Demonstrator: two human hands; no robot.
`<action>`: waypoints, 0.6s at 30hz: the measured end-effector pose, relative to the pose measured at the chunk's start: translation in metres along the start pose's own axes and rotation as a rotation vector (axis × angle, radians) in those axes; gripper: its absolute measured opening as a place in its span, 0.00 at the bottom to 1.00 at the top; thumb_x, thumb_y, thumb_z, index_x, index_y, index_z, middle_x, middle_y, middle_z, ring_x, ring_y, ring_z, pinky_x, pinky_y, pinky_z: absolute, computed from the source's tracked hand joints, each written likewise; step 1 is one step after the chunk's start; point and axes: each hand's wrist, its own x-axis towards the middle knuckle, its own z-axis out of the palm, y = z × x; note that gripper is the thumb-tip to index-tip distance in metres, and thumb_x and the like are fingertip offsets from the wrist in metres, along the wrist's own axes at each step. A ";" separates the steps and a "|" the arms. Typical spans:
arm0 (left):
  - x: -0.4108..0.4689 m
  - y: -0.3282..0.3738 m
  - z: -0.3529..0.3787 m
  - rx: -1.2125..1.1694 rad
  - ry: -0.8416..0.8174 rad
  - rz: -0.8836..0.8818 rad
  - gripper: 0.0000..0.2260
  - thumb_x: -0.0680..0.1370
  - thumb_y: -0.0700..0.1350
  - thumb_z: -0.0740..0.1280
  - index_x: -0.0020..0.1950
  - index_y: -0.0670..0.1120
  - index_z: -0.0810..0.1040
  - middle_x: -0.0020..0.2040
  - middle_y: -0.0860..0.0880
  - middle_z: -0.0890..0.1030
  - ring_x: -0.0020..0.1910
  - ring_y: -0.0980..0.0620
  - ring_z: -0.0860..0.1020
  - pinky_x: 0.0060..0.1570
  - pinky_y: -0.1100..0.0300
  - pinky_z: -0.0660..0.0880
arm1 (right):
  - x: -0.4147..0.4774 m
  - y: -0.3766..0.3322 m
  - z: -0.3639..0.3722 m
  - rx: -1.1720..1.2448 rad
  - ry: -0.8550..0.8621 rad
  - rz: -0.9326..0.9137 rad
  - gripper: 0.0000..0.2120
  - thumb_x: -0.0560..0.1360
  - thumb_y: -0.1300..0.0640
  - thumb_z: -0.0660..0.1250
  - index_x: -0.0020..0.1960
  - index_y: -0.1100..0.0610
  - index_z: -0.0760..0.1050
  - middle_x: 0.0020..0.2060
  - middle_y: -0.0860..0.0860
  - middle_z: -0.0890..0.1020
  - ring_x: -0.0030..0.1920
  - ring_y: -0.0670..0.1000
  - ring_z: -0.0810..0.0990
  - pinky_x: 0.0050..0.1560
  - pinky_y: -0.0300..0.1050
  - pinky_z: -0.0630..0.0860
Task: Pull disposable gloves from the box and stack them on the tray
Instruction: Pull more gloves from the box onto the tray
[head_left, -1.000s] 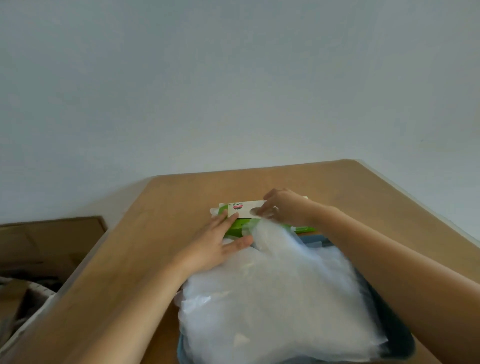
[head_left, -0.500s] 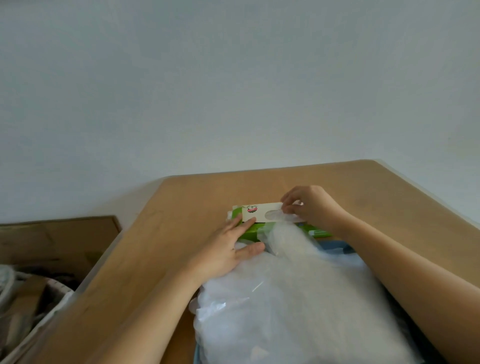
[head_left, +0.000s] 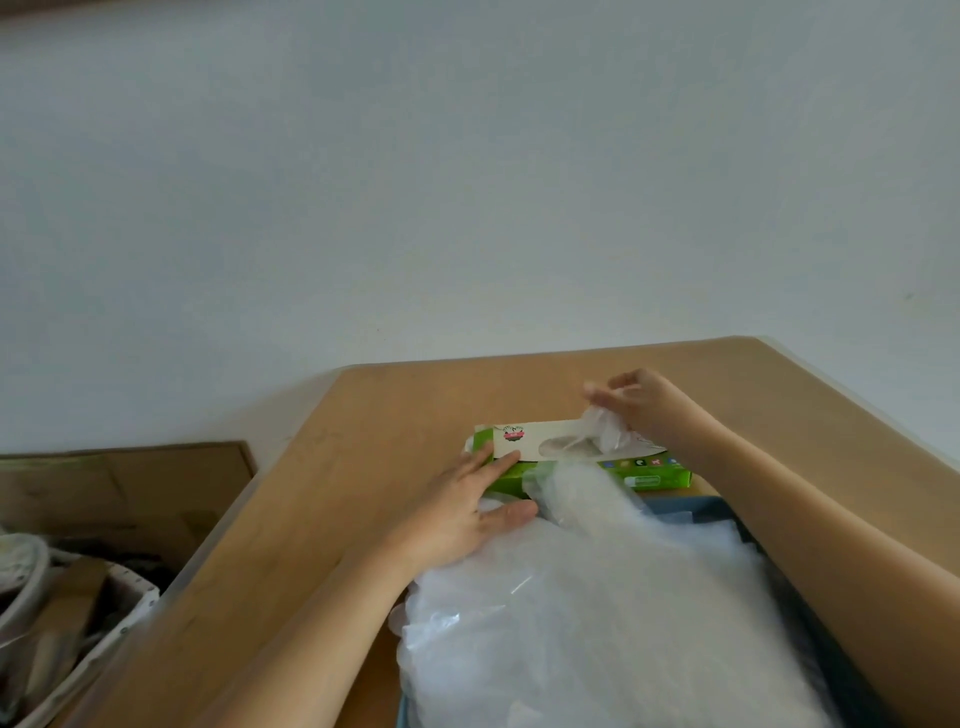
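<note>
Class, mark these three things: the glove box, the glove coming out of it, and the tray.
glove box (head_left: 527, 449): head view, white top panel left of the opening.
pulled glove (head_left: 602, 428): head view, crumpled part just above the opening.
tray (head_left: 691, 506): head view, bare blue far rim.

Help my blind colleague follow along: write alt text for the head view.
The right hand pinches a clear glove sticking out of a green box on a wooden table, while the left hand rests flat on the box. Nearer the camera, a heap of clear gloves fills a blue tray.
</note>
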 end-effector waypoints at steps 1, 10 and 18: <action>0.000 0.001 -0.001 0.001 0.000 -0.001 0.39 0.67 0.72 0.54 0.77 0.60 0.54 0.79 0.54 0.47 0.78 0.53 0.48 0.76 0.53 0.48 | -0.003 -0.002 -0.001 -0.108 -0.046 -0.059 0.14 0.71 0.47 0.73 0.51 0.54 0.77 0.43 0.49 0.81 0.47 0.52 0.80 0.47 0.42 0.74; -0.002 -0.001 -0.002 -0.064 0.003 0.014 0.38 0.68 0.71 0.55 0.76 0.61 0.55 0.79 0.57 0.47 0.77 0.56 0.48 0.75 0.52 0.53 | -0.062 -0.085 -0.043 0.364 0.068 -0.421 0.06 0.76 0.62 0.68 0.41 0.56 0.80 0.34 0.48 0.84 0.38 0.46 0.81 0.50 0.39 0.78; -0.007 0.003 -0.016 -0.217 0.072 0.026 0.34 0.72 0.72 0.57 0.71 0.53 0.71 0.74 0.54 0.67 0.72 0.57 0.65 0.71 0.58 0.62 | -0.076 -0.052 -0.043 -0.268 -0.238 -0.133 0.46 0.61 0.46 0.80 0.73 0.46 0.61 0.61 0.44 0.72 0.62 0.47 0.72 0.64 0.45 0.69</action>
